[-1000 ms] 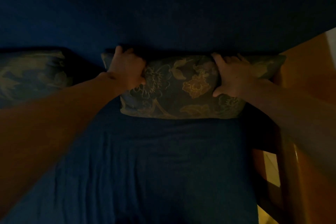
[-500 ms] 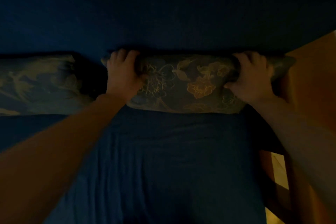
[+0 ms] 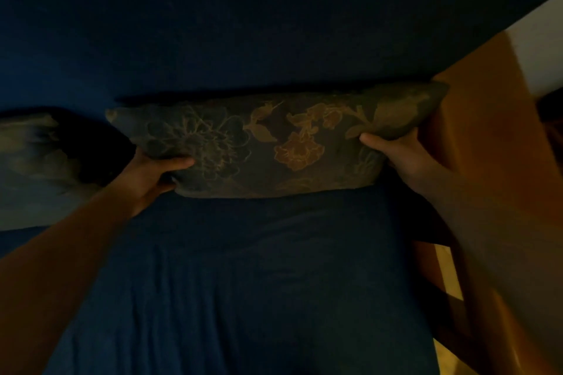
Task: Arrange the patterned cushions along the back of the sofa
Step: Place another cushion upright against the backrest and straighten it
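A dark floral cushion [image 3: 274,143] leans against the blue sofa back [image 3: 243,24], resting on the blue seat [image 3: 243,277]. My left hand [image 3: 152,173] grips its lower left corner, thumb on the front face. My right hand [image 3: 402,158] grips its lower right edge, thumb pressed into the fabric. A second patterned cushion [image 3: 33,167] lies to the left along the back, partly cut off by the frame edge. The room is very dim.
A wooden sofa arm or frame [image 3: 487,137] stands just right of the held cushion, touching its right corner. A pale wall [image 3: 542,39] shows at the upper right. A strip of lit floor [image 3: 447,283] appears beside the seat.
Both hands have moved from the cushion's top edge down to its lower corners. The cushion now stands taller against the back, and its right corner has reached the wooden arm.
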